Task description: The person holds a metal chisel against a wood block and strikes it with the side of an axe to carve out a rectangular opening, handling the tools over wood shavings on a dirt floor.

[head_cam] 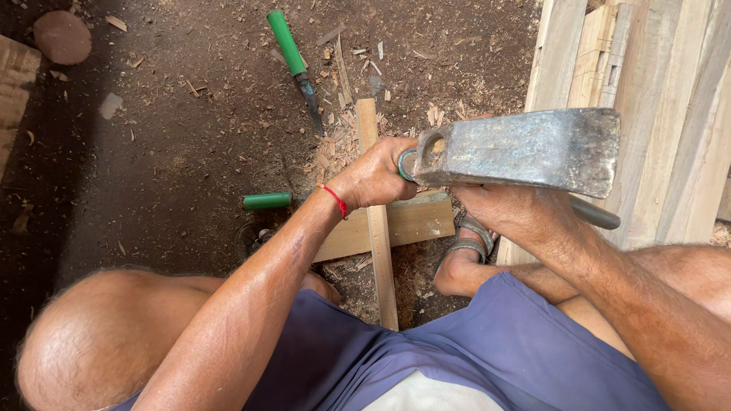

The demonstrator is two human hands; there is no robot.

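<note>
**Hatchet poised over a chisel on crossed wood strips**

Nearest the camera, the person sits low with bare knees spread and blue shorts (487, 342) filling the bottom of the view. The left hand (377, 176), with a red thread (335, 199) at the wrist, has its grip closed around the top of a tool whose green-ringed end (407, 164) just shows; the rest of that tool is hidden. The right hand (506, 213) has its grip wrapped around the dark handle (598, 215) of a metal hatchet head (525, 150), which sits just beside the left fist, its flat back touching or nearly touching the ringed end. Below the hands, a narrow wooden strip (378, 243) lies across a wider board (415, 222) on the dirt floor (175, 137), between sandalled feet. Farther out lie a green-handled chisel (293, 57), a second green handle (266, 201), wood chips, and stacked planks (662, 91) at right.
</note>
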